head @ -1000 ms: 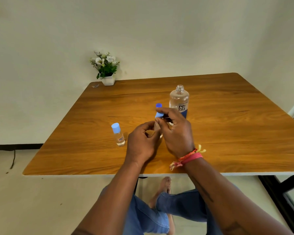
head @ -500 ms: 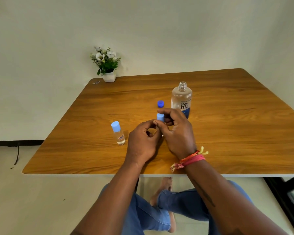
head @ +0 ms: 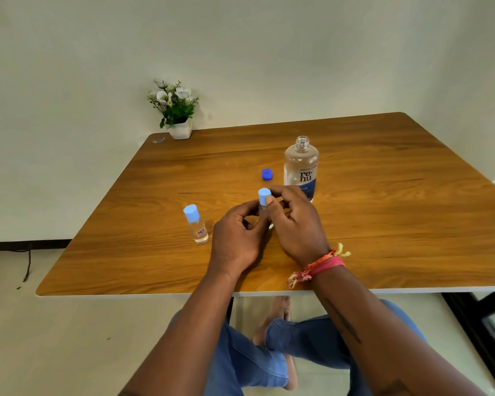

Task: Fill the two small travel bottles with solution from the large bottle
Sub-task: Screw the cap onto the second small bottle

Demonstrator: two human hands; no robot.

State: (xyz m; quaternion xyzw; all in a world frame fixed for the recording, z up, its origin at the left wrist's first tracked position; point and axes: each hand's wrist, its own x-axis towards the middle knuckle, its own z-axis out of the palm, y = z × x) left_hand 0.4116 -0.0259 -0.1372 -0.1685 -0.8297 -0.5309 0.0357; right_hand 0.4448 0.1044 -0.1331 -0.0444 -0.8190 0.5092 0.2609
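A broad wooden table with a pale edge (head: 383,224) fills the middle of the frame, its near edge running across the lower centre. In the upper right of the tabletop stands the large clear solution bottle with a blue-and-white label (head: 301,169), upright and with its neck uncapped. At the upper left corner of the table sits a small white pot of white flowers and green leaves (head: 175,109), close against the wall. At centre frame the two hands meet above the wood. The left hand (head: 236,238) curls its fingers around the lower body of a small clear travel bottle with a light blue cap (head: 264,202), most of whose glass is hidden between the hands. The right hand (head: 296,224), a red and yellow thread band (head: 317,265) at its wrist, pinches the light blue cap, thumb on the near side and fingertips on the far side, so the cap rises just above both sets of fingers. To the left of the hands, apart from them, a second small clear travel bottle with a light blue cap (head: 196,224) stands upright and capped on the table. Just left of the large bottle, above the hands, lies a small dark blue screw cap (head: 267,174).
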